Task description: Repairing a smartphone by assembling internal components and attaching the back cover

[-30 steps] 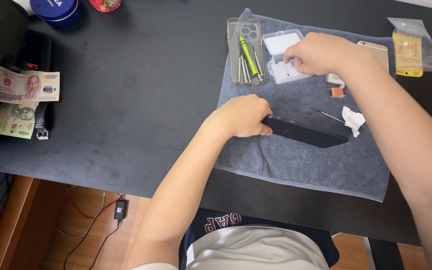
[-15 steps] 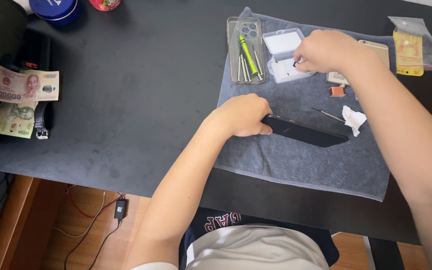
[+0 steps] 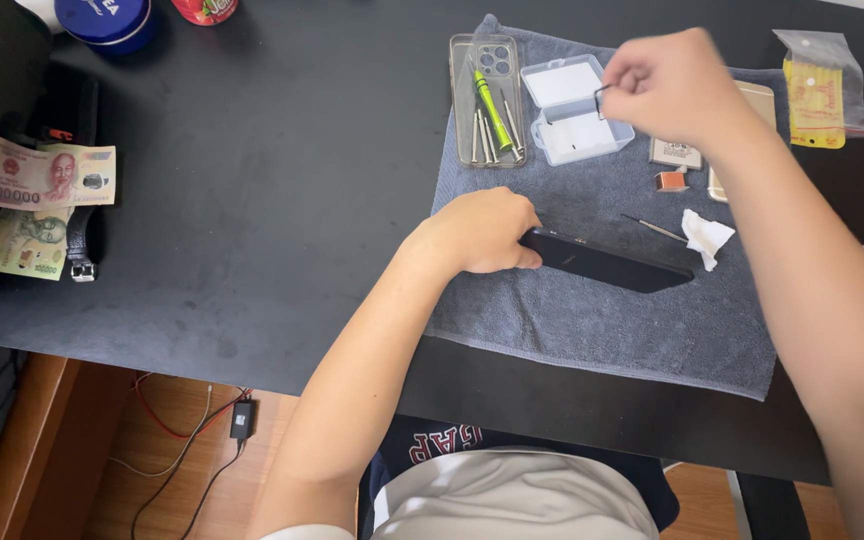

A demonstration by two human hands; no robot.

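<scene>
A dark smartphone (image 3: 607,263) stands on its long edge on a grey towel (image 3: 592,320). My left hand (image 3: 477,232) grips the phone's left end and props it up. My right hand (image 3: 667,85) hovers above an open white plastic box (image 3: 572,125) and pinches a small thin dark part between thumb and finger. Left of the box lies a clear phone case (image 3: 487,100) with a green screwdriver and several metal bits in it.
On the towel lie a thin metal pick (image 3: 652,228), a crumpled white tissue (image 3: 704,238), a small copper piece (image 3: 670,181) and a flat pale card. A plastic bag with a yellow item (image 3: 820,90) lies at right. Banknotes (image 3: 32,195) and a blue tin (image 3: 107,18) are at left.
My right hand has lifted slightly from the white box toward the right, with the small part pinched in its fingers. My left hand and the phone have stayed in place.
</scene>
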